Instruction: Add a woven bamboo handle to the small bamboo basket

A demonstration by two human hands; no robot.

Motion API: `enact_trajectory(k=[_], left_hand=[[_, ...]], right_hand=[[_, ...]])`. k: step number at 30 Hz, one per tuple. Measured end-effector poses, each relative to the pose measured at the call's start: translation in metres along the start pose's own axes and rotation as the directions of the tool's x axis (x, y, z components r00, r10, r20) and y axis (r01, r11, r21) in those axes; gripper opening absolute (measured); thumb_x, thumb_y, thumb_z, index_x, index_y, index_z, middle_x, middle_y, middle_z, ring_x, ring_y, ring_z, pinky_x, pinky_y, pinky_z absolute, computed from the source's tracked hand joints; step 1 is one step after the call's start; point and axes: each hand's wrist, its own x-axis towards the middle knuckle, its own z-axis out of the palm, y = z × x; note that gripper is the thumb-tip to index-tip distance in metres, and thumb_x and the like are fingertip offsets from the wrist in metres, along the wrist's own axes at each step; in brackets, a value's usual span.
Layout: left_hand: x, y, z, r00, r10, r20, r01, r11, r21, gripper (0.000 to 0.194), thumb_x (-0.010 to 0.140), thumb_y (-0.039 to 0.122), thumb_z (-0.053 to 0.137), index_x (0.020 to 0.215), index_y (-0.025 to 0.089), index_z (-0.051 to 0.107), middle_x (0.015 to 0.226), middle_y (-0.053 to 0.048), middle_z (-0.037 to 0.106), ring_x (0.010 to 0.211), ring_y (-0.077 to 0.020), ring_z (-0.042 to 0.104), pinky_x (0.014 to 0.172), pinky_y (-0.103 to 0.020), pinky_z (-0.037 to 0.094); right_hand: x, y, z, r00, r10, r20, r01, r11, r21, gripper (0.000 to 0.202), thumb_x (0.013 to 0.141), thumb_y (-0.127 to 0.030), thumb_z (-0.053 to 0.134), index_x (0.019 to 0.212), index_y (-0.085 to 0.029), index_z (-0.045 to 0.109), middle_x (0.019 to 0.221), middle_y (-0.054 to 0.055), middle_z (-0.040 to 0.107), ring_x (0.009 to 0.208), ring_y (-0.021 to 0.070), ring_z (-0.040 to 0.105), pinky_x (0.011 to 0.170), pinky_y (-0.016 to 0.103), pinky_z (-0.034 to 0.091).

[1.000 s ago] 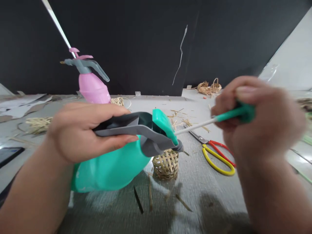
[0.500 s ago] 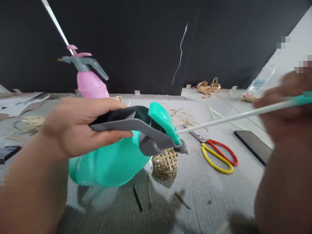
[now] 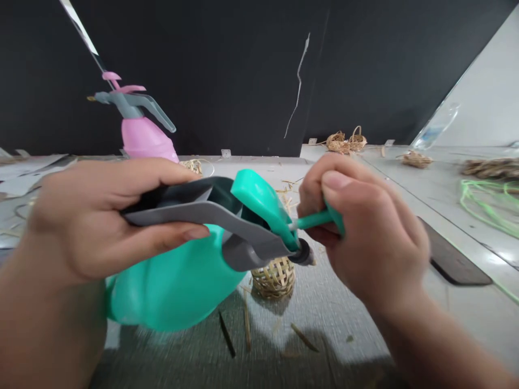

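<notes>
We hold the teal spray bottle tilted above the table, our left hand in a closed grip on its grey trigger handle. Our right hand grips the teal pump rod, pushed in beside the bottle's cap. A small woven basket sits just below the bottle's nozzle.

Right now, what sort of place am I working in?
Probably a basket-weaving craft bench: a small woven basket on the grey table, more baskets and straw by the wall, and two spray bottles.
</notes>
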Motion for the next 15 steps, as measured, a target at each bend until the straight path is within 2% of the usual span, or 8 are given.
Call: enact_trajectory(k=[2, 4, 6, 8, 11, 15], left_hand=[[-0.001, 0.005, -0.004, 0.999, 0.035, -0.02, -0.034, 0.999, 0.023, 0.057, 0.076, 0.072, 0.044, 0.12, 0.039, 0.06, 0.089, 0.005, 0.07, 0.071, -0.0216, 0.065, 0.06, -0.036, 0.047], [-0.003, 0.013, -0.009, 0.991, 0.13, 0.011, -0.13, 0.991, 0.039, 0.049, 0.083, 0.061, 0.047, 0.13, 0.047, 0.05, 0.099, 0.008, 0.068, 0.076, -0.0199, 0.064, 0.064, -0.035, 0.048], [-0.006, 0.02, -0.012, 0.973, 0.226, 0.053, -0.228, 0.972, 0.046, 0.043, 0.089, 0.047, 0.046, 0.131, 0.056, 0.045, 0.104, 0.01, 0.066, 0.077, -0.0169, 0.063, 0.064, -0.033, 0.047], [-0.009, 0.024, -0.014, 0.962, 0.252, 0.104, -0.255, 0.967, 0.02, 0.046, 0.092, 0.037, 0.044, 0.13, 0.062, 0.041, 0.106, 0.011, 0.064, 0.076, -0.0149, 0.062, 0.06, -0.03, 0.046], [-0.012, 0.019, -0.015, 0.957, 0.263, 0.119, -0.263, 0.965, -0.013, 0.047, 0.09, 0.038, 0.047, 0.129, 0.063, 0.041, 0.11, 0.013, 0.064, 0.079, -0.0164, 0.063, 0.063, -0.031, 0.048], [-0.012, 0.003, -0.015, 0.964, 0.25, 0.093, -0.248, 0.968, -0.027, 0.045, 0.086, 0.043, 0.052, 0.125, 0.064, 0.046, 0.117, 0.015, 0.063, 0.082, -0.0184, 0.065, 0.066, -0.033, 0.051]], right_hand=[[0.002, 0.007, 0.011, 0.999, 0.02, 0.044, -0.025, 0.994, 0.108, 0.029, 0.094, -0.024, 0.039, 0.066, -0.022, 0.042, 0.063, -0.003, 0.037, 0.052, 0.0113, 0.033, 0.045, 0.025, 0.029], [0.004, 0.014, 0.015, 0.993, 0.064, 0.1, -0.081, 0.981, 0.176, 0.028, 0.094, -0.025, 0.039, 0.067, -0.022, 0.043, 0.061, -0.004, 0.036, 0.05, 0.0097, 0.033, 0.045, 0.023, 0.03], [0.005, 0.019, 0.015, 0.982, 0.112, 0.149, -0.142, 0.968, 0.208, 0.028, 0.094, -0.027, 0.039, 0.067, -0.022, 0.043, 0.059, -0.006, 0.035, 0.048, 0.0084, 0.034, 0.045, 0.022, 0.031], [0.005, 0.021, 0.015, 0.971, 0.152, 0.185, -0.191, 0.956, 0.22, 0.028, 0.094, -0.028, 0.039, 0.067, -0.022, 0.042, 0.056, -0.007, 0.035, 0.046, 0.0078, 0.034, 0.045, 0.021, 0.031], [0.004, 0.022, 0.016, 0.961, 0.194, 0.2, -0.235, 0.949, 0.209, 0.028, 0.095, -0.03, 0.038, 0.068, -0.022, 0.043, 0.055, -0.007, 0.035, 0.046, 0.0079, 0.035, 0.044, 0.021, 0.031], [0.002, 0.019, 0.017, 0.955, 0.197, 0.222, -0.243, 0.948, 0.204, 0.029, 0.096, -0.032, 0.038, 0.07, -0.022, 0.044, 0.056, -0.007, 0.038, 0.046, 0.0079, 0.036, 0.045, 0.022, 0.032]])
